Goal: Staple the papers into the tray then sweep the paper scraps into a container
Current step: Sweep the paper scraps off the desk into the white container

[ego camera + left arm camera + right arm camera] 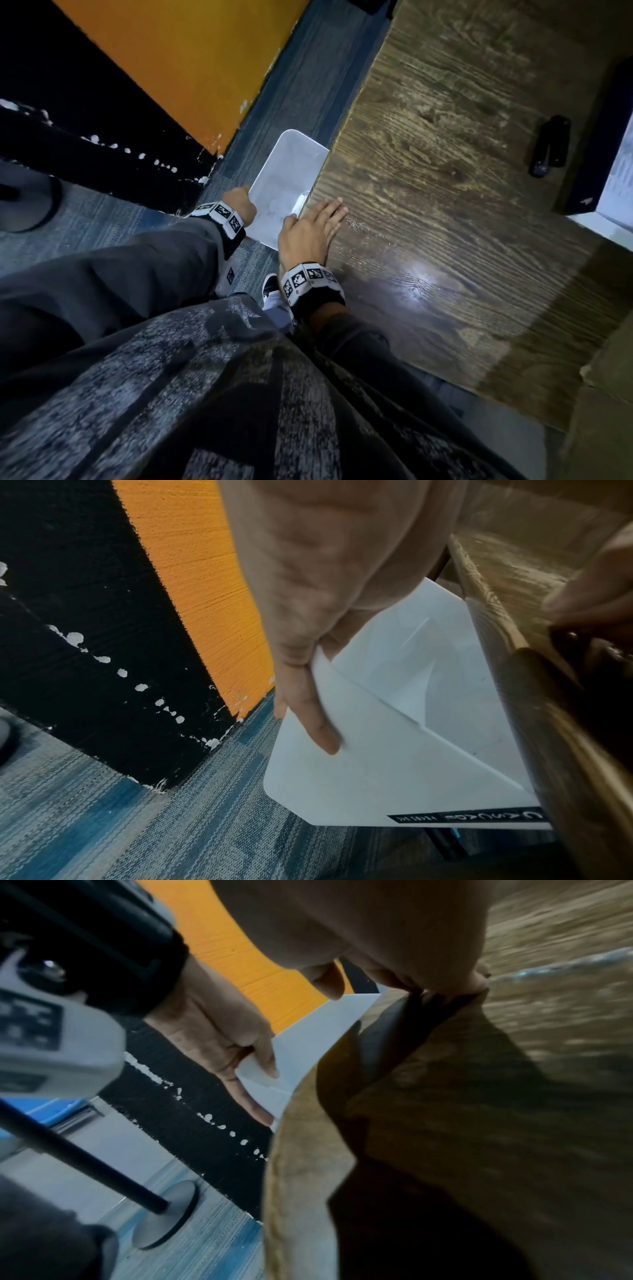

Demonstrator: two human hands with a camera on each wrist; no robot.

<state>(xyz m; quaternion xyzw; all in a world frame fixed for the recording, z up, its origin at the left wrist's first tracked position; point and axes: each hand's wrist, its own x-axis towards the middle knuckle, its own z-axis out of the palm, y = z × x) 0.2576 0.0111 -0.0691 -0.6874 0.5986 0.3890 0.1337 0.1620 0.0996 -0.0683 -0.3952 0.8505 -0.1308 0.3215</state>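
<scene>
- Dark wood-grain tabletop (462,171) fills the right of the head view, above blue-grey carpet (102,219) and an orange and black wall panel (178,61).
- At the table's near-left edge a person holds a white rectangular plastic container (287,171) just below the tabletop, its long side against the edge.
- Their left hand (239,202) grips the container's near corner, thumb inside the rim and fingers (315,723) curled down its outer wall.
- Their right hand (308,229) lies flat on the wood at the edge, fingers straight and close together, holding nothing.
- By the look of it the sweeping step is in hand: a white paper scrap (299,202) sits right at the table's lip over the container, and faint pale shapes inside may be scraps already dropped.
- Judging from this, the next move calls for the flat hand to draw that last scrap over the lip while the container stays tight against the edge, leaving no gap.
- A black stapler (549,147) rests well apart on the far right of the table, near a dark blue tray (596,144) cut off by the frame; what lies in it is hard to read.
- Both wrist views are blurred; the container's contents and its label cannot be made out.
</scene>
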